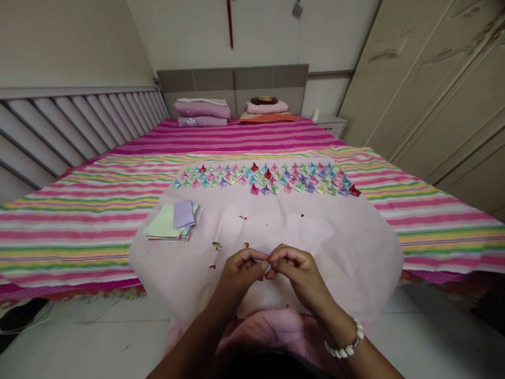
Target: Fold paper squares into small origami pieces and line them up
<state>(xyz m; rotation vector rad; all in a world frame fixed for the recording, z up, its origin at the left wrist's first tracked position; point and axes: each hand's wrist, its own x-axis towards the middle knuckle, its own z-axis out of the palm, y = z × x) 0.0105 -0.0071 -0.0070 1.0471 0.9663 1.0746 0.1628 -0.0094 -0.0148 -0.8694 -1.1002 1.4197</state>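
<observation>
My left hand (246,268) and my right hand (294,268) meet in front of me over a pale sheet. Fingertips of both pinch a small folded piece of purple paper (267,251), mostly hidden behind the fingers. Farther off, rows of small folded paper pieces (265,189) in pink, blue, green, purple and red lie across the sheet. To the left of my hands is a stack of paper squares (161,221), with a purple paper square (183,214) on top.
The pale sheet (335,252) lies on a striped bed (71,226). Small red scraps (243,217) are scattered on it. Folded bedding (203,111) rests by the headboard (272,84). A railing (79,123) runs along the left, and a wardrobe (442,84) stands at right.
</observation>
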